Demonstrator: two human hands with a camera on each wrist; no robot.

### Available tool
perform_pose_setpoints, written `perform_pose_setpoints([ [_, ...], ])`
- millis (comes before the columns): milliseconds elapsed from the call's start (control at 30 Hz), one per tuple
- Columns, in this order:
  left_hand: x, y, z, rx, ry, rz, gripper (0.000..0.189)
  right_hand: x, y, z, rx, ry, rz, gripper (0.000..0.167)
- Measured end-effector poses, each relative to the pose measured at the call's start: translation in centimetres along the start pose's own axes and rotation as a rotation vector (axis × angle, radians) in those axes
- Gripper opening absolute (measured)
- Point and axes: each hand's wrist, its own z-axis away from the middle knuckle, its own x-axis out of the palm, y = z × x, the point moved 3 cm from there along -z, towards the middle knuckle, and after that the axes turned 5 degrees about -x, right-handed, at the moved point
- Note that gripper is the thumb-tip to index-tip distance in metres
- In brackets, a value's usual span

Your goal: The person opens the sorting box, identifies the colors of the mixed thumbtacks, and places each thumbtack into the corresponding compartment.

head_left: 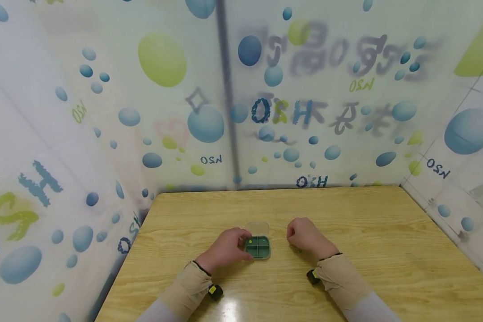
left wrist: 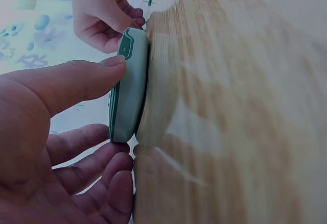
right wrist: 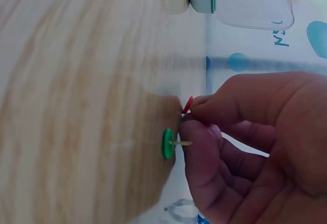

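Green plastic, probably light, stiff and a bit slippery, suits the open compartment box (left wrist: 134, 89) to an edge hold, and my left hand (head_left: 228, 247) grips it that way on the table (head_left: 346, 210), thumb and fingers on opposite sides. Right of it, my right hand (head_left: 308, 235) pinches a red tack (right wrist: 188, 104) near a green tack (right wrist: 168, 143) standing point-up; both look tiny and hard, best held by the head's rim, clear of the pin.

Left hand (head_left: 225, 248): grips left side of green four-compartment box (head_left: 263, 252) | clear lid (head_left: 257, 228): folded back | yellow-green speck (head_left: 250, 241): far-left compartment | right hand (head_left: 307, 235): fingers curled, right of box | wood-grain table (head_left: 354, 214) | bubble-print curtain (head_left: 165, 103): behind table
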Motion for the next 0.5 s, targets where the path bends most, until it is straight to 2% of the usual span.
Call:
perform_pose_setpoints([
  [133, 0.0, 0.0, 0.0, 0.000, 0.004, 0.001, 0.057, -0.1, 0.0, -0.1, 0.007, 0.011, -0.001, 0.026],
  [233, 0.0, 0.0, 0.0, 0.001, 0.004, 0.008, 0.057, -0.5, 0.1, -0.1, 0.026, 0.019, -0.060, 0.022],
  [333, 0.0, 0.0, 0.1, 0.000, 0.002, 0.011, 0.058, -1.0, 0.2, 0.0, 0.033, 0.029, -0.169, 0.016],
  [500, 0.0, -0.1, 0.1, -0.005, -0.004, 0.015, 0.058, -1.6, 0.7, 0.1, 0.013, 0.022, -0.427, 0.013],
])
